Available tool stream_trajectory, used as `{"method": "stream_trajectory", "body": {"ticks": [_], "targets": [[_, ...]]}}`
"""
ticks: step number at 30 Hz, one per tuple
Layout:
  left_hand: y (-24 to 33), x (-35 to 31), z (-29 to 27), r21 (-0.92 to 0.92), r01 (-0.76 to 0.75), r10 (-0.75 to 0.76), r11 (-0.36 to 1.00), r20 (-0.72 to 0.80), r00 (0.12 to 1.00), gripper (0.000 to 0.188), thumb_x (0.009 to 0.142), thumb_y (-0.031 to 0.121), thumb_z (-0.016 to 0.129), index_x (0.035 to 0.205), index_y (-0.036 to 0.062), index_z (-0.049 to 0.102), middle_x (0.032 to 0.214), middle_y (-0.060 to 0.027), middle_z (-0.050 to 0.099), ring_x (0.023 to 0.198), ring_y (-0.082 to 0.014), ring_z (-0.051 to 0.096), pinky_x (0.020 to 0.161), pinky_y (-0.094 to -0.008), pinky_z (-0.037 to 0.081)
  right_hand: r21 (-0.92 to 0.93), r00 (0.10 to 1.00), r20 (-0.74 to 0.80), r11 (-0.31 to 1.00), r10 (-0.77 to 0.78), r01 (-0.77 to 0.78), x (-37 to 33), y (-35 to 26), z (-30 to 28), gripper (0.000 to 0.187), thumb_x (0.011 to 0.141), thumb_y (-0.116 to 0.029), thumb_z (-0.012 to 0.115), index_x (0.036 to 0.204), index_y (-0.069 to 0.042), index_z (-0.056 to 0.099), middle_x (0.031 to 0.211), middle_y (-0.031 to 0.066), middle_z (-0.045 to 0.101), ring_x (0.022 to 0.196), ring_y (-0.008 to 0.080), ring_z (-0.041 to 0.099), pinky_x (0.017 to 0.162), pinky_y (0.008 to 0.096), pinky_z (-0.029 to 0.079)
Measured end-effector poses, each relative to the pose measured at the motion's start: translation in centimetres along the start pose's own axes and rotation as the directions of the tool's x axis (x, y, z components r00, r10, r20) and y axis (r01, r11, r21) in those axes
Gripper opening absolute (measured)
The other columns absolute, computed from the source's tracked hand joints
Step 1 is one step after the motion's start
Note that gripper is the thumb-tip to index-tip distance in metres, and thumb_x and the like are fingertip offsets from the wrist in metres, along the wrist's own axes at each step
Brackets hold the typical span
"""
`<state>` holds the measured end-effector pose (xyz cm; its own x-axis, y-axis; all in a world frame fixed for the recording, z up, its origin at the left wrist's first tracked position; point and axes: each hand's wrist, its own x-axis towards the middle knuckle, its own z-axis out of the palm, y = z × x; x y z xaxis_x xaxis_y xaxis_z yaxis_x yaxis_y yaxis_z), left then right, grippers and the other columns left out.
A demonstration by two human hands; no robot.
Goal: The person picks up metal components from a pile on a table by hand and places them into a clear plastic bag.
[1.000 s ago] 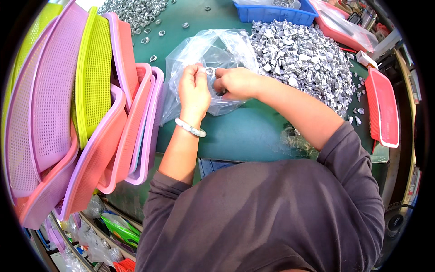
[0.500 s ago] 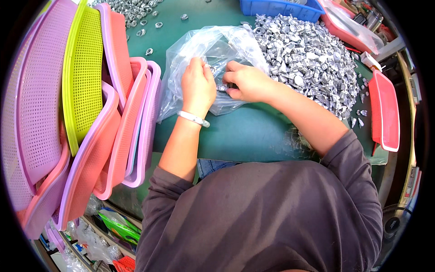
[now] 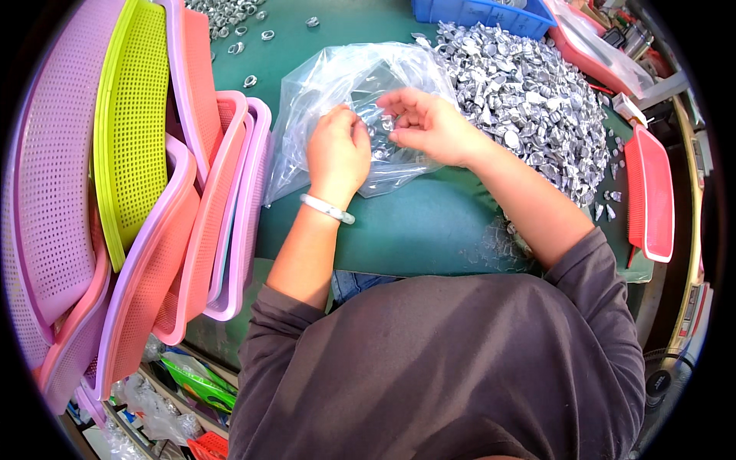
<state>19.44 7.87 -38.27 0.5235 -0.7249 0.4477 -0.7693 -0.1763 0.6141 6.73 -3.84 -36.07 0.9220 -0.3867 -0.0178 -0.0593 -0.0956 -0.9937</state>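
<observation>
A clear plastic bag (image 3: 307, 84) lies spread on the green table, with several small shiny metal pieces (image 3: 381, 146) in its middle. Over the bag's left part, my left hand (image 3: 340, 153) has its fingers curled closed; what they hold, if anything, is hidden. A pale bangle (image 3: 327, 208) circles that wrist. My right hand (image 3: 435, 129) hovers palm inward above the loose pieces, its fingers apart and the thumb beneath. Just right of the bag rises a large heap of silvery metal parts (image 3: 521, 107).
Stacked purple, pink and yellow-green perforated baskets (image 3: 138, 130) crowd the left side. More ring-like metal parts (image 3: 230, 11) are scattered at the far left of the green table (image 3: 399, 238). A blue bin (image 3: 483, 17) stands behind the heap; a red basket (image 3: 650, 195) sits at the right edge.
My right hand's fingers have spread from a pinch around metal pieces, and more pieces now show in the bag. My left hand has shifted slightly, its thumb now apart from the right hand.
</observation>
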Motion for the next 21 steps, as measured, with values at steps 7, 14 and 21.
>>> {"method": "stream_trajectory", "body": {"ticks": [7,14,21], "targets": [[1.6,0.0,-0.8,-0.059,-0.040,0.045,0.997,0.091,0.995,0.023,0.072,0.005,0.057,0.094,-0.0005,0.056,0.100,-0.0169,0.057,0.093,-0.0336,0.054,0.079,-0.0392,0.044,0.541,0.993,0.103,0.841,-0.048,-0.015,-0.3,-0.6,-0.8,0.054,0.076,0.009,0.052,0.125,-0.001,0.032,0.111,0.0142,0.052,0.091,0.0183,0.056,0.080,0.0291,0.047],[2.2,-0.2,-1.3,-0.108,-0.063,0.070,0.992,0.064,0.995,0.023,0.070,0.002,0.058,0.093,-0.0005,0.058,0.097,-0.0140,0.059,0.090,-0.0284,0.058,0.077,-0.0328,0.045,0.648,0.985,0.154,0.761,-0.072,-0.046,-0.6,-1.1,-0.9,0.054,0.078,0.006,0.048,0.128,-0.001,0.028,0.115,0.0196,0.050,0.093,0.0223,0.057,0.084,0.0329,0.045],[2.2,-0.3,-1.0,-0.227,0.033,-0.033,0.973,0.004,0.999,0.022,0.079,0.002,0.052,0.101,0.0005,0.057,0.093,-0.0113,0.061,0.085,-0.0181,0.059,0.075,-0.0282,0.046,0.179,0.998,0.062,0.984,-0.022,0.011,-1.2,-1.6,-0.8,0.056,0.080,0.001,0.053,0.132,-0.005,0.031,0.124,0.0192,0.042,0.088,0.0181,0.058,0.078,0.0305,0.048]]}}
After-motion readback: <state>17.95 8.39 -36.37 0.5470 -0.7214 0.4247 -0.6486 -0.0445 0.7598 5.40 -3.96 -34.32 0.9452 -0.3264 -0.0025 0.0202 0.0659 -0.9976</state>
